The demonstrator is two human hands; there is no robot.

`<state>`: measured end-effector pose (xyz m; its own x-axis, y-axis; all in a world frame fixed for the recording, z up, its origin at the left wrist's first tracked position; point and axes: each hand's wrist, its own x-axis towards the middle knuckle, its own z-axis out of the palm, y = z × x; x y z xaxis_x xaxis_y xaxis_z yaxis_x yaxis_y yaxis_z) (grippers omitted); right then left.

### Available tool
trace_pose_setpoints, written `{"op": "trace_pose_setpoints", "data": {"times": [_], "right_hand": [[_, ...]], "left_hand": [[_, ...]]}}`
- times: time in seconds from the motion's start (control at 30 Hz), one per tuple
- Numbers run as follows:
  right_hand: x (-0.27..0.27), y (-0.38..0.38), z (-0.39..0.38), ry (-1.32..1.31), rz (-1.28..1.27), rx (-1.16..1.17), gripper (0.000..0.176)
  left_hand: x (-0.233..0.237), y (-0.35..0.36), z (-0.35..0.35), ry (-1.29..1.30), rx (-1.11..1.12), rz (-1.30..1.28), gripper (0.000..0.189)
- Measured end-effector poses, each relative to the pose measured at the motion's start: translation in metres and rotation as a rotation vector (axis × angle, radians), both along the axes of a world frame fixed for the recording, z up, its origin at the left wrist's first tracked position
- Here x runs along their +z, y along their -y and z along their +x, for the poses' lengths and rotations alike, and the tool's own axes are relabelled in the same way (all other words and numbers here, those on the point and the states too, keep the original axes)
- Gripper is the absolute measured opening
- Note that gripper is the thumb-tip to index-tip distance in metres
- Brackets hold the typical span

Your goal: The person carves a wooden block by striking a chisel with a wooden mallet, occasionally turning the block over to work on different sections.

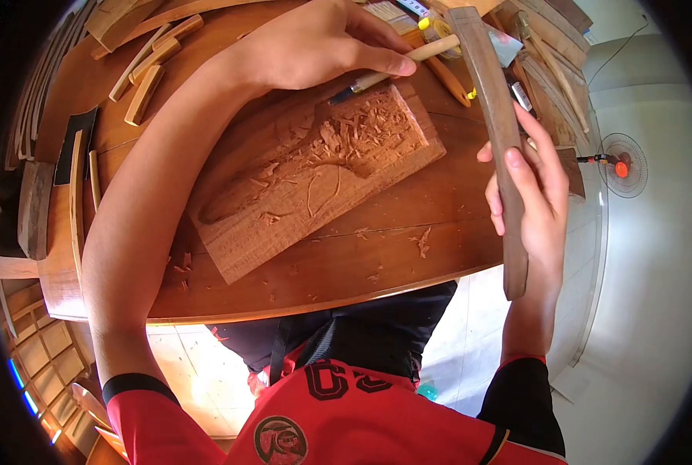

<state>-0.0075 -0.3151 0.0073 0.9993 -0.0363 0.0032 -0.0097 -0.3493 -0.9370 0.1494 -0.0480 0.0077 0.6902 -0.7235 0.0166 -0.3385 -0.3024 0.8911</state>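
My left hand [315, 48] is closed around the wooden handle of a chisel [432, 49], thumb along it. The chisel's dark blade slants down to the carved board [284, 229], a reddish-brown block lying at an angle. Curled shavings [350, 136] cover the board's hollowed upper part. My right hand [535, 178] grips a long, slightly curved wooden bar [494, 101], held nearly upright on the right. The bar's upper part is right at the butt end of the chisel handle.
Short wood strips [144, 94] lie at the table's left, beside longer slats [76, 205]. Tools and wood pieces [543, 58] crowd the back right. Loose chips [423, 242] dot the wooden table [346, 267]. A fan [623, 166] stands beyond, on the right.
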Motion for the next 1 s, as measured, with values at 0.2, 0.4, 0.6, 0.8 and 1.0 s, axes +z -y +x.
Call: {"op": "trace_pose_setpoints", "data": {"times": [0.2,0.4,0.6,0.8,1.0], "right_hand": [[0.01,0.012,0.002,0.109,0.061,-0.12,0.049],[0.009,0.009,-0.003,0.065,0.066,-0.09,0.049],[0.006,0.004,-0.006,0.026,0.034,-0.045,0.049],[0.009,0.004,-0.008,0.039,0.059,-0.064,0.049],[0.014,0.008,-0.005,0.106,0.092,-0.137,0.05]], "left_hand": [[-0.011,0.008,0.0,0.005,-0.005,-0.113,0.034],[-0.01,0.007,0.004,0.003,0.04,0.015,0.036],[-0.013,0.009,0.008,-0.012,0.01,-0.009,0.038],[0.003,0.004,0.0,0.043,-0.031,0.045,0.042],[0.001,0.002,0.0,0.063,-0.042,0.062,0.041]]}}
